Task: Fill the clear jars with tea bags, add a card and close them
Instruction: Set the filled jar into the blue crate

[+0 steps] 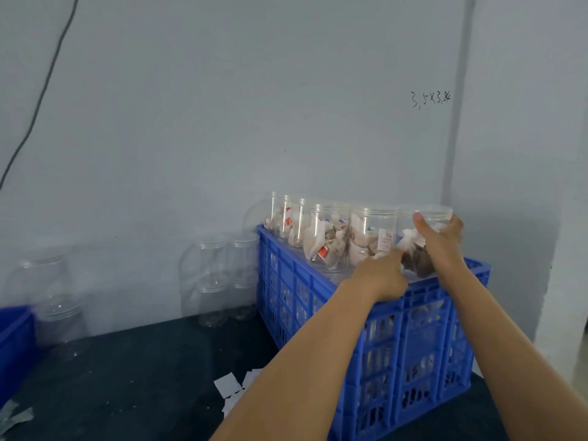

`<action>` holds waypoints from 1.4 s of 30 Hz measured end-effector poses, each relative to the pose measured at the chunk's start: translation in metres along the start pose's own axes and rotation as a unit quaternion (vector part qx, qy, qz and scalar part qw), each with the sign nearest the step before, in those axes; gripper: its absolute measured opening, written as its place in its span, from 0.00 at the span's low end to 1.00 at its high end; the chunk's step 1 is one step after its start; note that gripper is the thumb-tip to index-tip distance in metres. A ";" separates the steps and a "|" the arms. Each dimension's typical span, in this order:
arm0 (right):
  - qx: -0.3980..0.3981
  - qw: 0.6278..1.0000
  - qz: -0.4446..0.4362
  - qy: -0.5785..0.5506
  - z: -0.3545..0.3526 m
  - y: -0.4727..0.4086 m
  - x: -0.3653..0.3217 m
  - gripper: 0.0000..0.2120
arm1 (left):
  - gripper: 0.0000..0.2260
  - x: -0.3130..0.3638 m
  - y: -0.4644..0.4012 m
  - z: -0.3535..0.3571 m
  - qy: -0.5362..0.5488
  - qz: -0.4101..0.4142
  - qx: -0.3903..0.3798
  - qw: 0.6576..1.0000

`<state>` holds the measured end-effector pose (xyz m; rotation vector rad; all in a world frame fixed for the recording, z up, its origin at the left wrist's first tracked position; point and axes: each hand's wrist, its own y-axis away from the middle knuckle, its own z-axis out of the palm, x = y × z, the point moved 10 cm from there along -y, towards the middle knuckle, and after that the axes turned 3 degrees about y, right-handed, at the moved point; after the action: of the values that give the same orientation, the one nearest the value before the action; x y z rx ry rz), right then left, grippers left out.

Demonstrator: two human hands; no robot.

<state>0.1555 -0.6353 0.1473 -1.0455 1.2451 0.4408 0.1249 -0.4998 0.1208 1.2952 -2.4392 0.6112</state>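
Observation:
A blue slatted crate (420, 319) stands on the dark table, with several closed clear jars of tea bags standing in a row on top. My right hand (440, 241) grips the rightmost filled jar (428, 218) near its lid, thumb up against its front. My left hand (383, 275) is curled at the lower left side of that same jar, just above the crate's rim, and seems to hold it. The neighbouring jar (372, 233) shows a white card with red print inside.
Empty clear jars are stacked against the wall at the left (54, 300) and beside the crate (219, 278). White cards (232, 385) lie scattered on the dark table (133, 377). Another blue crate (14, 342) sits at the left edge. A black cable (47, 81) hangs down the wall.

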 end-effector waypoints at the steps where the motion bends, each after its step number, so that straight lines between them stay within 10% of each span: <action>1: 0.020 0.999 0.008 0.026 -0.004 0.003 -0.003 0.37 | 0.23 0.001 0.001 -0.001 0.002 0.002 0.004 1.000; 7: 0.193 0.960 -0.168 0.110 -0.023 0.072 -0.093 0.19 | 0.11 -0.006 0.035 -0.051 0.153 0.044 0.191 0.969; 15: -0.069 0.985 -0.130 -0.094 0.138 0.171 -0.114 0.11 | 0.19 -0.159 0.142 -0.109 0.326 -0.061 0.405 0.852; 24: -0.212 0.967 0.114 -0.079 0.333 0.189 0.015 0.15 | 0.12 -0.383 0.192 -0.103 0.305 -0.279 0.409 0.813; 35: -0.262 0.956 0.117 -0.056 0.443 0.130 0.080 0.22 | 0.43 -0.492 0.065 -0.127 0.285 -0.265 0.344 0.855; 42: -0.288 0.952 0.086 -0.066 0.460 0.133 0.092 0.20 | 0.40 -0.502 0.049 -0.120 0.267 -0.224 0.393 0.851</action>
<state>0.3370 -0.2097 -0.0077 -1.3704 1.1137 1.0374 0.3649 -0.0616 -0.0170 1.5948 -1.3688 1.6576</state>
